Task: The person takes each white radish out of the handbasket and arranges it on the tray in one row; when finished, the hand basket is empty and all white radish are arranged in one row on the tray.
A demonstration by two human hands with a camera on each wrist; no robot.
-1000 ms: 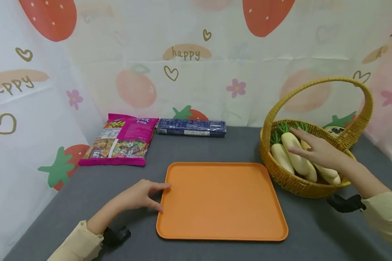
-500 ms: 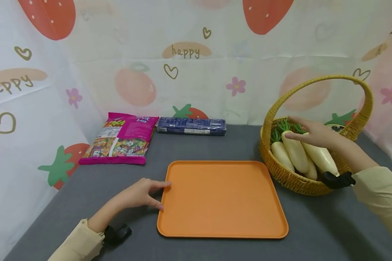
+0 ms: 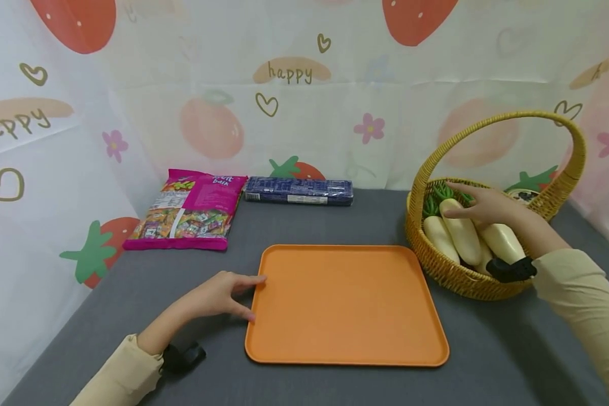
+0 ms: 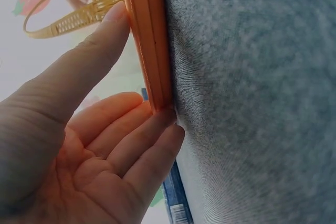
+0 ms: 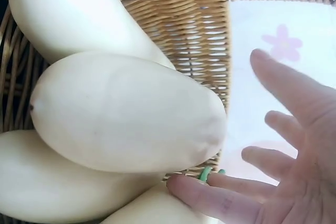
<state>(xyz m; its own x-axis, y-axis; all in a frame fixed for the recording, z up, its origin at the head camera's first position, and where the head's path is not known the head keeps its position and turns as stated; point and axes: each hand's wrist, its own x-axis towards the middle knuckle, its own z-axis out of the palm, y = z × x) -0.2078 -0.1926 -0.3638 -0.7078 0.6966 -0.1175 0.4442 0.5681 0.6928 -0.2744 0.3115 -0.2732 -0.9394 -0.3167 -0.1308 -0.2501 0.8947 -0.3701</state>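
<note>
In the head view, my left hand rests its thumb and fingertips against the left edge of an orange tray. The left wrist view shows that thumb and those fingers touching the tray's rim, spread apart. At the right stands a yellow wicker basket with a tall handle, holding several pale, oblong vegetables with green, stringy tops. My right hand is over the basket, fingers spread, close to a pale vegetable in the right wrist view. No grip on it shows.
A pink bag of wrapped sweets lies at the back left. Beside it is a long dark-blue packet. Partly hidden behind the basket is a round container. A printed cloth hangs behind the grey table.
My right hand and forearm have moved left and a little lower over the basket, nearer the vegetables. The left hand stays at the tray's edge. The whole view has shifted slightly.
</note>
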